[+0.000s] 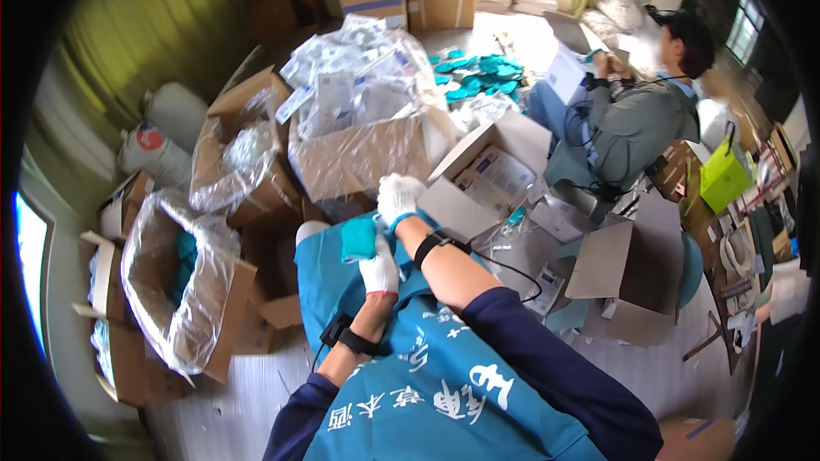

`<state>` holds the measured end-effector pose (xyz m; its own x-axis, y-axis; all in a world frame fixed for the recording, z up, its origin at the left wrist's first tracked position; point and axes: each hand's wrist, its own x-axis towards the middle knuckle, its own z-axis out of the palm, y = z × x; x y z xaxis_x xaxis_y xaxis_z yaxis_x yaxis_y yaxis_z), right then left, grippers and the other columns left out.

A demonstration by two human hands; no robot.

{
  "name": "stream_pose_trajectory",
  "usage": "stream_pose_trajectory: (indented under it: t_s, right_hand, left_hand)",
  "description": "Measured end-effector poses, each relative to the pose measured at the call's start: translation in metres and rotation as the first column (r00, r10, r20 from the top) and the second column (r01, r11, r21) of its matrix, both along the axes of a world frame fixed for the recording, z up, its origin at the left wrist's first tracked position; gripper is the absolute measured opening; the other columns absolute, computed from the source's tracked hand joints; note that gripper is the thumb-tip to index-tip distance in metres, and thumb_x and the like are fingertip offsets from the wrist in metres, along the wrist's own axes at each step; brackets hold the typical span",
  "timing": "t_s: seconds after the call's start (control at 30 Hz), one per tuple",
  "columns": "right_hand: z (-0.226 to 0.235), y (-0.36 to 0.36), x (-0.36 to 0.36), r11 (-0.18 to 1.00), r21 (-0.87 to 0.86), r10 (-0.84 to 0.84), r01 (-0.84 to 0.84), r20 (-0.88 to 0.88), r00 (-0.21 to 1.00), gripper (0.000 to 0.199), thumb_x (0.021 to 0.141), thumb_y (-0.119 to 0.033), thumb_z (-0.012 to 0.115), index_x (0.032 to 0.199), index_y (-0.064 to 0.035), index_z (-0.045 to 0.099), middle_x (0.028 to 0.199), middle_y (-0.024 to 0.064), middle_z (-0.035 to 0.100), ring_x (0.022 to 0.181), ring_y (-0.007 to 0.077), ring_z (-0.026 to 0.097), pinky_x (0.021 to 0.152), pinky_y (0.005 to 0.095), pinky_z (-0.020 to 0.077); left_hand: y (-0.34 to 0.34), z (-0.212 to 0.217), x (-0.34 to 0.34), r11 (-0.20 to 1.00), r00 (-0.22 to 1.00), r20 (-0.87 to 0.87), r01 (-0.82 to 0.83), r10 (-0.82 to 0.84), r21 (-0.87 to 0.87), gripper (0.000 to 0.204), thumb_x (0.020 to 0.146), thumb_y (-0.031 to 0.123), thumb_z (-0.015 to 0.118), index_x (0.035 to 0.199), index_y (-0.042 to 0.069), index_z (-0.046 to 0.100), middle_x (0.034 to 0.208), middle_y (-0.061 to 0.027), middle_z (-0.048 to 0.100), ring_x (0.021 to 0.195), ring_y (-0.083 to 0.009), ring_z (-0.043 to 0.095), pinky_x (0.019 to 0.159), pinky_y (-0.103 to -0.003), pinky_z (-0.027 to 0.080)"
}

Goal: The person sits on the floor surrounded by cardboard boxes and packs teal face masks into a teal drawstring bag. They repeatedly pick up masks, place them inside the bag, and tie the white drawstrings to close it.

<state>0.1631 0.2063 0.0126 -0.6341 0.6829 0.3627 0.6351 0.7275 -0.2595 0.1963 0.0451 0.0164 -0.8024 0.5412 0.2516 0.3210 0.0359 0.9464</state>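
My left hand, in a white knitted glove, is closed around a small folded teal cloth above my lap. Just beyond it, my right hand wears a white glove with a teal cuff. Its fingers are curled together, and what they hold, if anything, is too small to make out. That hand is raised near the front of a large plastic-lined carton, heaped with clear packets. To its right stands an open carton with flat printed packages inside. A blue apron covers my lap.
On the left stand more plastic-lined cartons, one holding teal cloths. Teal pieces lie spread at the back. A co-worker sits at the right, near an empty-looking open carton and a lime-green bag.
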Motion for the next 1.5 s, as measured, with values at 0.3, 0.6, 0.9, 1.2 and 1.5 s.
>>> stream_pose_trajectory:
  t_s: [0.3,0.6,0.9,1.2,1.5]
  right_hand:
    - [0.082,0.062,0.093,0.55,-0.703,-0.285,-0.451,-0.665,0.69,0.021,0.097,-0.026,0.055,0.098,-0.0067,0.061,0.071,-0.0009,0.051,0.06,0.0104,0.051,0.051,0.0272,0.0446]
    - [0.078,-0.083,0.137,-0.607,-0.292,-0.437,-0.739,-0.654,0.618,0.021,0.096,-0.024,0.065,0.108,-0.0091,0.057,0.073,-0.0031,0.053,0.054,0.0061,0.045,0.047,0.0233,0.0389]
    - [0.117,-0.057,0.15,-0.126,-0.667,-0.352,-0.734,-0.662,0.662,0.031,0.091,-0.018,0.072,0.118,-0.0072,0.063,0.097,-0.0023,0.066,0.071,0.0023,0.054,0.059,0.0193,0.0436]
    - [0.082,-0.091,0.116,-0.346,-0.514,-0.439,-0.785,-0.651,0.62,0.043,0.091,-0.037,0.072,0.118,-0.0092,0.054,0.104,0.0026,0.061,0.086,0.0113,0.058,0.069,0.0262,0.0507]
    - [0.092,-0.117,0.116,-0.68,-0.558,-0.134,-0.477,-0.544,0.828,0.031,0.098,-0.041,0.059,0.084,-0.0132,0.059,0.061,-0.0075,0.047,0.044,0.0046,0.037,0.039,0.024,0.0282]
  left_hand:
    - [-0.104,0.137,0.02,0.889,0.536,0.71,0.285,-0.457,0.357,0.052,0.101,0.053,0.042,0.068,0.013,0.047,0.051,0.002,0.035,0.043,-0.0104,0.03,0.045,-0.026,0.025]
    - [-0.046,0.105,0.017,0.552,-0.508,0.5,0.055,-0.702,0.832,0.054,0.098,0.058,0.047,0.066,0.015,0.04,0.047,0.0059,0.032,0.035,-0.0097,0.032,0.037,-0.026,0.028]
    - [-0.058,0.088,-0.015,0.891,0.38,0.812,0.086,-0.443,0.446,0.045,0.098,0.046,0.056,0.123,0.008,0.055,0.119,-0.0064,0.06,0.103,-0.0189,0.06,0.084,-0.033,0.052]
    - [-0.041,0.063,-0.04,0.909,0.855,0.517,-0.182,-0.042,0.374,0.032,0.101,0.03,0.058,0.121,0.006,0.062,0.104,-0.0052,0.068,0.085,-0.0149,0.065,0.076,-0.029,0.054]
    - [-0.041,0.053,-0.065,0.862,0.791,0.536,-0.461,0.293,0.21,0.044,0.099,0.041,0.059,0.11,0.0,0.067,0.097,-0.0074,0.07,0.079,-0.0152,0.064,0.074,-0.032,0.056]
